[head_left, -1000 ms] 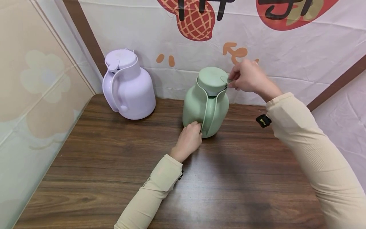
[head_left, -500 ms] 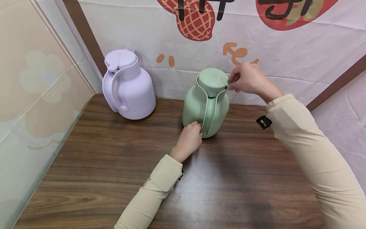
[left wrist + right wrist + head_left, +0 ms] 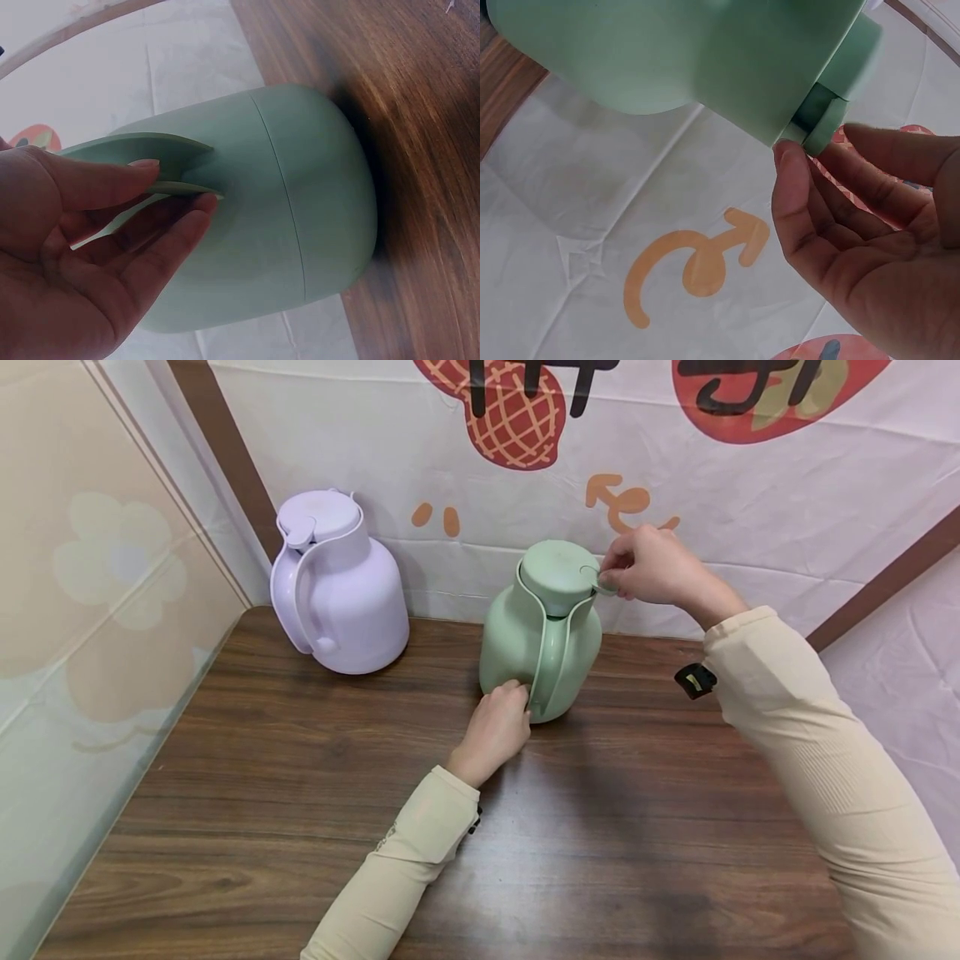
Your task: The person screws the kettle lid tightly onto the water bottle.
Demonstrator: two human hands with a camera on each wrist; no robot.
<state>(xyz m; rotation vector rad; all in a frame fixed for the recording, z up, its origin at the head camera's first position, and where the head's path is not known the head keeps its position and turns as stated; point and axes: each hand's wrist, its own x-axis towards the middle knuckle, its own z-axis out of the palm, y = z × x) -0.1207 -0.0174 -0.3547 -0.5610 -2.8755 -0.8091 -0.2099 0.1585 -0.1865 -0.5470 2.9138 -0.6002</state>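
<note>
A green thermos jug (image 3: 502, 635) stands upright on the table, its handle facing me. My left hand (image 3: 491, 735) holds the lower part of the jug's handle (image 3: 553, 652); in the left wrist view, the thumb (image 3: 112, 180) lies on one side and the fingers (image 3: 169, 247) curl beneath. On top sits a round green lid (image 3: 558, 564) with a small tab at its right edge. My right hand (image 3: 660, 568) pinches that lid tab (image 3: 826, 127) between thumb and fingers.
A lilac thermos jug (image 3: 356, 602) stands upright at the back left of the wooden table (image 3: 247, 827). Behind both jugs hangs a printed white cloth (image 3: 360, 427). A flower-patterned panel (image 3: 123, 560) borders the table on the left.
My right hand has moved slightly down with the lid tab, and the lid's front sits a little lower over the gap. The tab now sticks out further right. My left hand stays on the handle.
</note>
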